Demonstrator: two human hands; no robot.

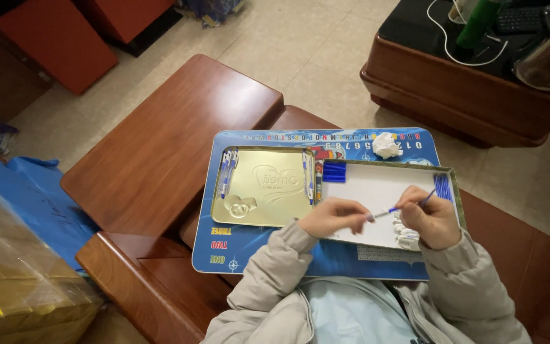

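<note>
My left hand and my right hand meet over a shallow white box on a blue printed lap board. Between them is a thin blue pen part; the right fingers pinch it and its blue refill pokes out toward the upper right. The left fingertips hold its pale near end. Several white pen pieces lie under my right hand. Blue caps sit at the box's upper left, blue refills at its right edge.
A gold tin lid lies left of the box, with pens along its left and right edges. A crumpled white tissue rests at the board's far edge. Wooden armrest to the left, dark coffee table beyond.
</note>
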